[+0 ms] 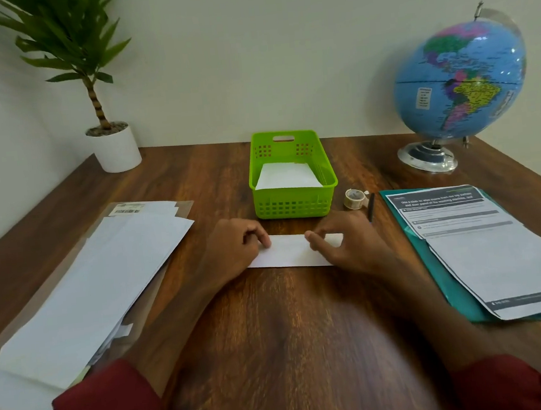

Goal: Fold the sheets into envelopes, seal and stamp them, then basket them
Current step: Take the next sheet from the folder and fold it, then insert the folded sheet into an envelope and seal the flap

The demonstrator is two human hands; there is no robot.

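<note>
A folded white sheet [290, 252] lies flat on the wooden desk in front of a green basket [294, 204]. My left hand [234, 251] pinches its left end with curled fingers. My right hand [345, 244] pinches the upper edge near its right end between thumb and fingers. Inside the basket lies a white folded envelope [288, 176]. A stack of blank white sheets [98, 281] rests at the left of the desk.
A roll of clear tape [354, 198] and a dark pen [371, 206] lie right of the basket. A teal folder [441, 274] with a printed page sits at the right. A globe [459, 84] and a potted plant [107, 134] stand at the back.
</note>
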